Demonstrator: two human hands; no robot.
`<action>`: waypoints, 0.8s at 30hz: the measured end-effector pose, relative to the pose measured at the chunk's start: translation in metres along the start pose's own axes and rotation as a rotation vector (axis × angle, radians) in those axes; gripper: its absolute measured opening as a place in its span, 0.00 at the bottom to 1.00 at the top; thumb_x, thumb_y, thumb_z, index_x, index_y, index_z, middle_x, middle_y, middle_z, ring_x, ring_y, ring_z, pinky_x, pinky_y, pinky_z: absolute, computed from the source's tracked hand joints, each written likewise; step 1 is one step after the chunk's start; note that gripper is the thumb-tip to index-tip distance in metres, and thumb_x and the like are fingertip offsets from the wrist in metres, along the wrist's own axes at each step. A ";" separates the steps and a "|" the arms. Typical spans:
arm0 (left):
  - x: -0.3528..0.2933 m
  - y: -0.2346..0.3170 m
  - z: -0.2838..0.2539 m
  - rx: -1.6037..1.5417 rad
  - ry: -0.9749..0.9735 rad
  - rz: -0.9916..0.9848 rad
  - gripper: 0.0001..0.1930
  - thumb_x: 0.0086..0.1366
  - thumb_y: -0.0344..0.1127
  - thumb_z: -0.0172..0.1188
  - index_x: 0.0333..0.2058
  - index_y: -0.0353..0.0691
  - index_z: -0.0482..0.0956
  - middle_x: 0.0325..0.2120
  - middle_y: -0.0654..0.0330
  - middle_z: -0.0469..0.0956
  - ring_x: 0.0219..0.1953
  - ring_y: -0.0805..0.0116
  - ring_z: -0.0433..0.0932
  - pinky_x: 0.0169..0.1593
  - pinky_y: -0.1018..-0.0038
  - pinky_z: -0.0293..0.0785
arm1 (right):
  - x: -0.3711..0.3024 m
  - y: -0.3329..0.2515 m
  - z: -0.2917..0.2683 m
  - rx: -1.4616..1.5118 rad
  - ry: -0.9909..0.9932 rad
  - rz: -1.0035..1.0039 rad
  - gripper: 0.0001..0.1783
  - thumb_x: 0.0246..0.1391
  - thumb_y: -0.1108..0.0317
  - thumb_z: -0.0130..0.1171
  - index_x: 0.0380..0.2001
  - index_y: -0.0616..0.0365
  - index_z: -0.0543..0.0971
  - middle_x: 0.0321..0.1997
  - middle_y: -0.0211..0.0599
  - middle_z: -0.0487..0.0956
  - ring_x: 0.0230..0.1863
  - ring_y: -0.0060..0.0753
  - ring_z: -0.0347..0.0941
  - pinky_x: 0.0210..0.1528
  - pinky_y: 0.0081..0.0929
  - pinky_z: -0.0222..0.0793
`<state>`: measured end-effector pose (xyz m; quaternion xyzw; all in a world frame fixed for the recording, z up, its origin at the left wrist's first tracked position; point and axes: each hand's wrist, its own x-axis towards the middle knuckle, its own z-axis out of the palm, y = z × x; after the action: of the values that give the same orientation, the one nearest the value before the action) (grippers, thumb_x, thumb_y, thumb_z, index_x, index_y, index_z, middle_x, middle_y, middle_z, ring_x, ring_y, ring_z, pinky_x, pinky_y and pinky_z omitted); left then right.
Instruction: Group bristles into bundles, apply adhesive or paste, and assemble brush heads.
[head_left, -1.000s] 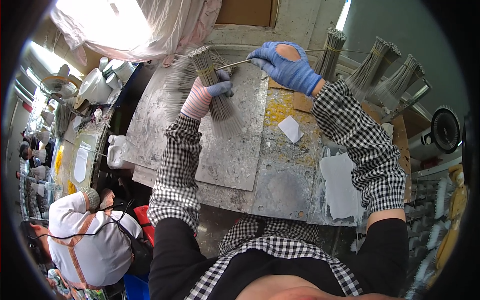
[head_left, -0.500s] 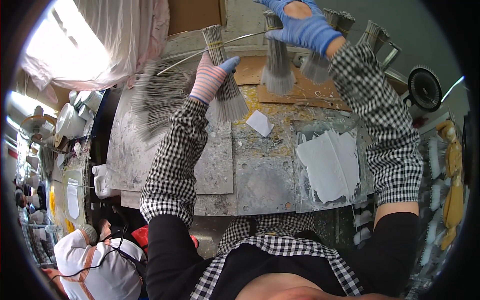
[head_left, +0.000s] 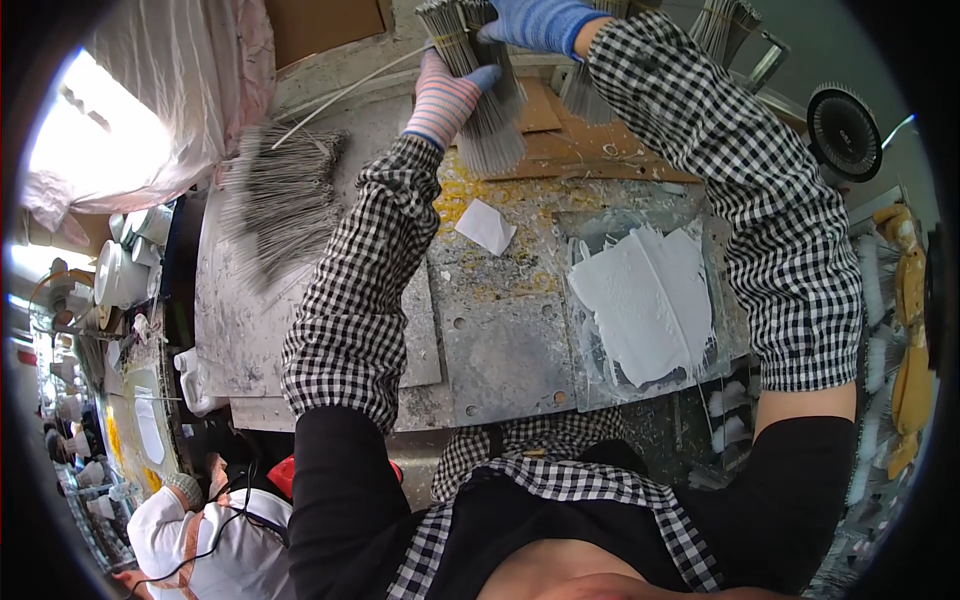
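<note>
The left grip (head_left: pixel 443 100), wrapping a bundle (head_left: pixel 490 140), has neared the counter's (head_left: pixel 525 275) far edge, left of the right grip (head_left: pixel 540 22), whose hold is unclear.

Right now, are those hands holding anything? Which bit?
The pink-striped-gloved left hand grips a bundle of thin grey stems near its middle; whether the blue-gloved right hand holds anything is unclear.

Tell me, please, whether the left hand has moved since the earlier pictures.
Yes: judged against the paper, the left hand has moved right and farther forward.
</note>
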<state>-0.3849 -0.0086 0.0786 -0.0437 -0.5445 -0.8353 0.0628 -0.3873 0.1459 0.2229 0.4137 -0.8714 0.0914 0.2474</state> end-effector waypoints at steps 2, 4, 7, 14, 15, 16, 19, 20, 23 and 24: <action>0.006 -0.002 0.004 0.023 0.062 0.012 0.36 0.57 0.33 0.73 0.61 0.40 0.63 0.57 0.50 0.75 0.55 0.60 0.77 0.57 0.62 0.79 | 0.003 0.001 -0.002 -0.025 0.006 0.001 0.30 0.38 0.64 0.73 0.48 0.61 0.76 0.50 0.50 0.76 0.56 0.51 0.72 0.60 0.38 0.70; 0.037 0.007 -0.022 -0.299 0.060 -0.132 0.29 0.63 0.30 0.66 0.60 0.39 0.63 0.58 0.46 0.73 0.55 0.52 0.76 0.58 0.54 0.78 | 0.006 -0.003 -0.004 -0.054 0.044 -0.036 0.29 0.40 0.64 0.72 0.47 0.61 0.76 0.50 0.51 0.77 0.55 0.52 0.73 0.60 0.37 0.71; 0.023 -0.014 0.002 0.004 -0.035 0.025 0.29 0.61 0.25 0.68 0.58 0.36 0.64 0.57 0.45 0.74 0.55 0.52 0.77 0.60 0.52 0.78 | 0.001 0.011 -0.007 -0.098 -0.061 0.077 0.29 0.40 0.64 0.73 0.47 0.61 0.76 0.50 0.51 0.77 0.55 0.52 0.74 0.59 0.38 0.71; 0.003 0.002 0.030 0.434 0.000 0.368 0.31 0.55 0.26 0.69 0.56 0.35 0.66 0.45 0.54 0.80 0.47 0.63 0.81 0.51 0.67 0.79 | -0.002 0.018 -0.010 -0.096 -0.023 0.071 0.32 0.40 0.63 0.74 0.50 0.60 0.75 0.51 0.53 0.77 0.56 0.53 0.73 0.60 0.39 0.70; 0.005 0.001 0.029 0.434 0.008 0.370 0.31 0.55 0.26 0.69 0.56 0.35 0.66 0.45 0.54 0.80 0.47 0.63 0.81 0.51 0.67 0.79 | -0.003 0.017 -0.010 -0.072 -0.005 0.072 0.33 0.40 0.64 0.74 0.51 0.60 0.74 0.51 0.53 0.77 0.56 0.53 0.73 0.60 0.39 0.70; 0.006 0.001 0.031 0.423 -0.023 0.338 0.31 0.55 0.26 0.69 0.56 0.35 0.66 0.46 0.54 0.80 0.47 0.63 0.80 0.51 0.67 0.79 | -0.003 0.017 -0.011 -0.091 -0.019 0.108 0.34 0.41 0.64 0.73 0.53 0.59 0.74 0.53 0.53 0.76 0.57 0.53 0.73 0.61 0.39 0.70; 0.007 0.001 0.029 0.433 -0.042 0.302 0.31 0.55 0.28 0.71 0.56 0.35 0.66 0.47 0.55 0.79 0.48 0.64 0.80 0.52 0.66 0.78 | -0.009 0.012 -0.014 -0.086 -0.031 0.143 0.33 0.42 0.63 0.73 0.53 0.58 0.74 0.55 0.52 0.75 0.58 0.52 0.72 0.61 0.41 0.69; 0.008 0.000 0.027 0.443 -0.088 0.310 0.34 0.54 0.29 0.73 0.57 0.34 0.65 0.49 0.54 0.79 0.50 0.63 0.79 0.54 0.66 0.77 | -0.010 0.009 -0.017 -0.078 -0.084 0.155 0.35 0.43 0.63 0.72 0.56 0.58 0.73 0.57 0.52 0.74 0.61 0.52 0.70 0.63 0.40 0.68; 0.005 -0.001 0.021 0.438 -0.124 0.360 0.40 0.53 0.32 0.76 0.60 0.34 0.63 0.51 0.53 0.78 0.53 0.63 0.78 0.56 0.66 0.76 | -0.013 0.020 -0.005 -0.161 -0.033 0.068 0.38 0.44 0.62 0.72 0.60 0.59 0.70 0.58 0.52 0.73 0.63 0.52 0.69 0.65 0.39 0.66; 0.003 -0.001 0.020 0.424 -0.111 0.402 0.43 0.52 0.34 0.77 0.62 0.33 0.61 0.52 0.53 0.77 0.54 0.63 0.77 0.58 0.66 0.75 | -0.014 0.025 -0.003 -0.210 -0.074 0.089 0.41 0.45 0.61 0.71 0.63 0.60 0.68 0.60 0.51 0.73 0.64 0.51 0.68 0.66 0.39 0.65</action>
<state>-0.3883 0.0094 0.0865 -0.1820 -0.6901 -0.6699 0.2047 -0.3978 0.1719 0.2192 0.3494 -0.9022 -0.0047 0.2530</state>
